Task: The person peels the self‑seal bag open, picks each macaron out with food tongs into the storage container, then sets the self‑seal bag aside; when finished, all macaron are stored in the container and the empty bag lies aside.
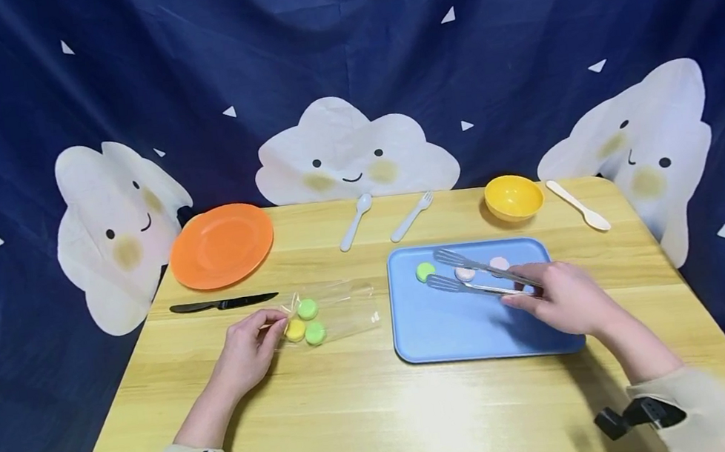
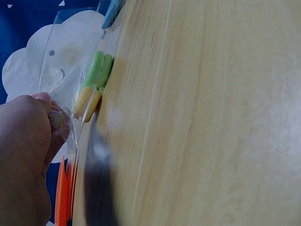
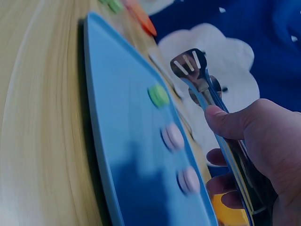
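Observation:
My left hand [image 1: 252, 350] pinches the edge of a clear plastic bag [image 1: 351, 305] between thumb and fingers. Inside that bag lie two green macarons [image 1: 315, 333] and a yellow macaron [image 1: 295, 330]. In my right hand [image 1: 569, 299] is a pair of metal tongs [image 1: 450, 258], gripped near the back end, with slotted heads spread apart and nothing between them. The tongs hover over a blue tray [image 1: 442, 332]. Along its far side sit a green macaron [image 3: 158, 96] and two pink macarons [image 3: 174, 136], all separate from the tong heads in the right wrist view.
Left of the bag are a black knife [image 1: 223, 303] and an orange plate [image 1: 221, 246]. A pale spoon [image 1: 356, 222] and fork [image 1: 412, 216] lie behind the tray. At the back right stand a yellow bowl [image 1: 514, 198] and a cream spoon [image 1: 578, 206].

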`<state>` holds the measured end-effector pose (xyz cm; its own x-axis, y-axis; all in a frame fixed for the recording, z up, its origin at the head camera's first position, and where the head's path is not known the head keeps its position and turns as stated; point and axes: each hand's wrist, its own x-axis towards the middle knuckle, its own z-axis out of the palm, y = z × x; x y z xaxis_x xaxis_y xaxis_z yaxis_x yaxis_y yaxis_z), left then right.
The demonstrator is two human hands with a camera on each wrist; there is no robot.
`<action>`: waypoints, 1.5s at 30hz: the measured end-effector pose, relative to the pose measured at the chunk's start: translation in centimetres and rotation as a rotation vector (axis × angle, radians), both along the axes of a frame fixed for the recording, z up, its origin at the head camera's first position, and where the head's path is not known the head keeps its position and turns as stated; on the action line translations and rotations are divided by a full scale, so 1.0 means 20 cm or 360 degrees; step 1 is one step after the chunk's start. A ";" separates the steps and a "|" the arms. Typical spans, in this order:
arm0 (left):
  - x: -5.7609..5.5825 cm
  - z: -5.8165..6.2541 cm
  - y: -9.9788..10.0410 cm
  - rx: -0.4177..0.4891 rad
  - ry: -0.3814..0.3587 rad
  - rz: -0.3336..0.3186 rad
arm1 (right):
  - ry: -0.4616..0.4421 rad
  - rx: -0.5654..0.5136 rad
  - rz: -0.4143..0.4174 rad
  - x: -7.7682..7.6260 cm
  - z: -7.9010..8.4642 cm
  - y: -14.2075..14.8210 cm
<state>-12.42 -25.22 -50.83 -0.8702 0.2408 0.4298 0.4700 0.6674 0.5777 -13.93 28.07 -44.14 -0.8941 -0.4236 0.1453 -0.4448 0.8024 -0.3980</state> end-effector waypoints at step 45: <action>0.01 -0.03 -0.01 0.0051 0.0018 -0.0104 | -0.0343 0.0055 0.0675 -0.29 -0.09 -0.86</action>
